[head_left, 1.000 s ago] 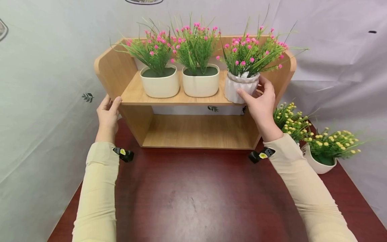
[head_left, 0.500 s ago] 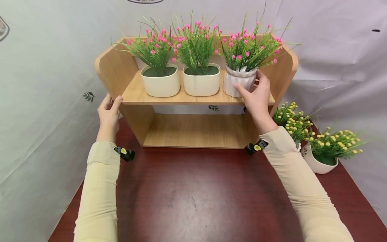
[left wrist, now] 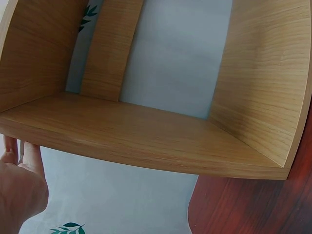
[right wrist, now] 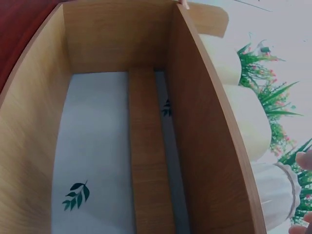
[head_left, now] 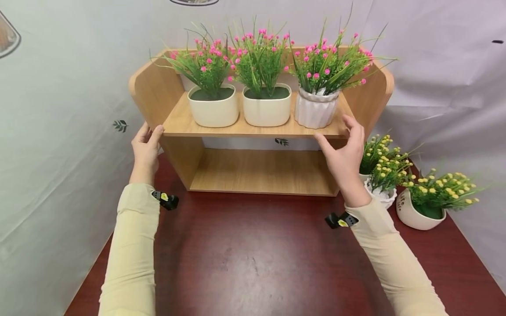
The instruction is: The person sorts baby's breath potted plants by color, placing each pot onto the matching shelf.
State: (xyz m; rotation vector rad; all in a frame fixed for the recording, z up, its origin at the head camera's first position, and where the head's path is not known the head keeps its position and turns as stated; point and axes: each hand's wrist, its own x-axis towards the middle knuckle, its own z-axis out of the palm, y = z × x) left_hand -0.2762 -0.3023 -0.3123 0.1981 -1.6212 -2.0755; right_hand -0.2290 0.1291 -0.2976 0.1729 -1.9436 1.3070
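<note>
On the upper board of a two-tier wooden shelf (head_left: 221, 131) stand three potted plants with pink flowers. Two have smooth cream pots, the left pot (head_left: 214, 109) and the middle pot (head_left: 267, 109). The third, a white ruffled pot (head_left: 316, 109), stands upright at the right. My right hand (head_left: 347, 153) is just in front of it, thumb and fingers spread, holding nothing. My left hand (head_left: 145, 151) grips the shelf's left side panel, thumb at the front edge and fingers on the outer side. Its fingertips are hidden behind that panel in the left wrist view.
Yellow-flowered plants stand to the right of the shelf, among them a slanted white pot (head_left: 421, 213) and a white ruffled pot (head_left: 381, 195) partly behind my right forearm. The dark red table (head_left: 253, 250) stretches in front. A pale cloth (head_left: 71, 109) hangs behind.
My right hand has pushed the ruffled pot back onto the upper board, then let go and drawn back towards me. The left hand has kept its place on the shelf.
</note>
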